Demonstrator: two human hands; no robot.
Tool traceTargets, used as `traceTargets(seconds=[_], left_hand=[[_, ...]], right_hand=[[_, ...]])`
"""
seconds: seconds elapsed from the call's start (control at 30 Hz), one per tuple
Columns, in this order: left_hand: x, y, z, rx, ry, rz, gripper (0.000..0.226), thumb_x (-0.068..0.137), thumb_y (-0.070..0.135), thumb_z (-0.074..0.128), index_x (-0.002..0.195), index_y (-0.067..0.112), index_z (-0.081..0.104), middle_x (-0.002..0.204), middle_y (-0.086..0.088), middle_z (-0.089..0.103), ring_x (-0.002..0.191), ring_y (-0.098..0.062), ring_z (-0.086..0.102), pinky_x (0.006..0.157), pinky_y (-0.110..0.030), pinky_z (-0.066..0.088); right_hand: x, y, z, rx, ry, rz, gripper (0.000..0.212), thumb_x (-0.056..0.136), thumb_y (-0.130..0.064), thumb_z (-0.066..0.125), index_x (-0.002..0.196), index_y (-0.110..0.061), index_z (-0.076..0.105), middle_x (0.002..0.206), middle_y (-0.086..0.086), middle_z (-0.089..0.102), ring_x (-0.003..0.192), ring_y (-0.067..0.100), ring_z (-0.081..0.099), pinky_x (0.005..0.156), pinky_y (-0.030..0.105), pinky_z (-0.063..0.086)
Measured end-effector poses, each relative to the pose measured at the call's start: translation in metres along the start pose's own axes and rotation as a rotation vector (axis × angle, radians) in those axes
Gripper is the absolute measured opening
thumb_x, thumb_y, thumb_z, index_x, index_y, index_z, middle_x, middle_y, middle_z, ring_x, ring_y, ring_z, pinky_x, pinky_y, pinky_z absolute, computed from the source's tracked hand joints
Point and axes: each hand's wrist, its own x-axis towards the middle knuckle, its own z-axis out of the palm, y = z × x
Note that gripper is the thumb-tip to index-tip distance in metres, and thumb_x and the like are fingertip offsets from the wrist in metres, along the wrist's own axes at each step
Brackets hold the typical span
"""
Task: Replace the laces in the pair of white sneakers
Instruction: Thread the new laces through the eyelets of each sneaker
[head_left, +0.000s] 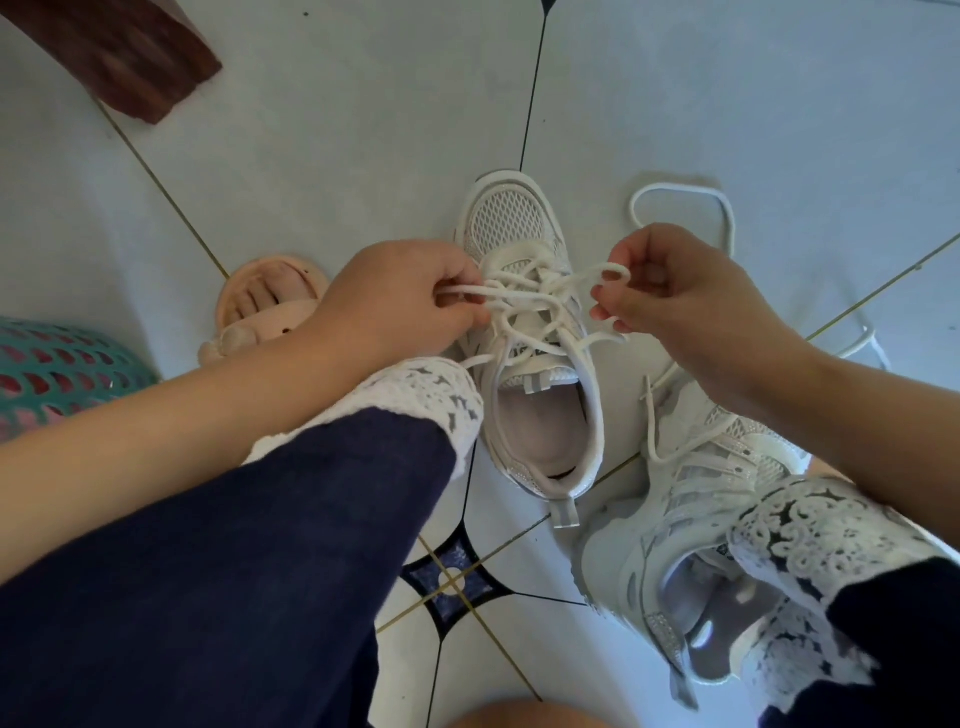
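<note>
Pale tiled floor (337, 156), dark grout lines, one dark star inset (452, 577). On it: white sneaker (506, 218), toe pointing away; second white sneaker (649, 545) just beside, right. Loose white lace (722, 208) beyond. Pink sandal (234, 296) and teal basket (57, 364) left.

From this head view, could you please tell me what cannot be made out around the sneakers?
Head view only:
- Nearer sneaker: its heel side is covered by the lace-trimmed trouser hem.
- Loose lace on the floor: its run passes behind the right hand.
- Far sneaker: whether its lace is knotted; the strands tangle.
- Teal basket: cut by the left edge.
</note>
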Motion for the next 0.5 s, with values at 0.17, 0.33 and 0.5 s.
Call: traceTargets(seconds=[0.17,0.33,0.5], left_hand=[[-0.002,0.001,-0.002,-0.036,-0.008,-0.028,0.007,0.076,0.028,0.071,0.079,0.025,0.064,0.073,0.013,0.052,0.060,0.004,0.045,0.054,-0.011,0.031],[-0.004,0.003,-0.018,0.145,-0.140,0.043,0.008,0.084,0.032,0.062,0.083,0.026,0.058,0.062,0.018,0.042,0.057,0.003,0.037,0.056,0.005,0.028],[-0.015,0.007,-0.028,0.148,-0.110,0.037,0.021,0.081,0.023,0.064,0.065,0.027,0.051,0.053,0.013,0.046,0.056,0.005,0.048,0.058,0.007,0.027]], right_hand=[[0.005,0.003,0.007,-0.090,-0.026,0.005,0.013,0.077,-0.015,0.069,0.076,-0.028,0.065,0.071,-0.004,0.067,0.067,0.008,0.061,0.062,0.021,0.048],[0.008,-0.002,-0.013,-0.231,0.121,-0.001,0.017,0.076,-0.019,0.068,0.064,-0.029,0.063,0.059,-0.012,0.066,0.061,0.007,0.062,0.066,0.027,0.055],[0.007,-0.005,-0.017,-0.291,0.167,0.003,0.010,0.072,-0.023,0.065,0.064,-0.029,0.062,0.059,-0.013,0.066,0.063,0.012,0.063,0.077,0.044,0.055]])
